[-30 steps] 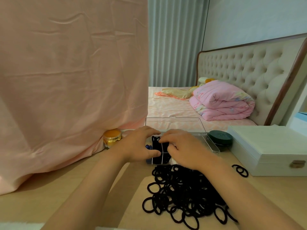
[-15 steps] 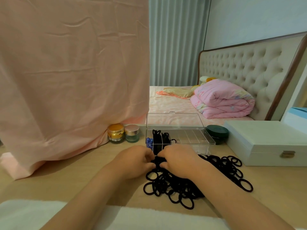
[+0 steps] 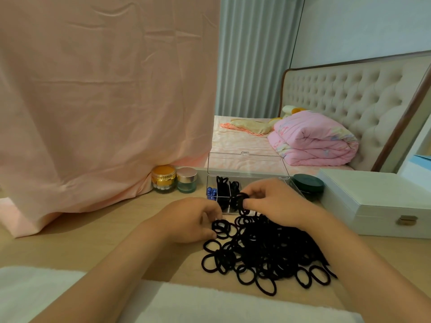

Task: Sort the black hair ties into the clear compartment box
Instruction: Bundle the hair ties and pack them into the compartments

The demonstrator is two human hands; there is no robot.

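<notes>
Right now my right grip [image 3: 275, 201] is pinched on a single black elastic hair tie [image 3: 241, 198], thumb and fingertips closed across the loop, which stands roughly upright and faces me. My left grip [image 3: 191, 220] has its fingers curled onto loops at the left edge of the heap of loose black hair ties [image 3: 268, 252] on the pale wooden surface [image 3: 93, 241]. The clear plastic compartment box [image 3: 247, 176], lid raised, lies straight beyond the held tie, its near wall just beside it, so the right grip is the nearer one. Its left-hand cells hold black ties already. I judge that a short push forward and down, with the loop turned along a narrow cell, should seat it.
</notes>
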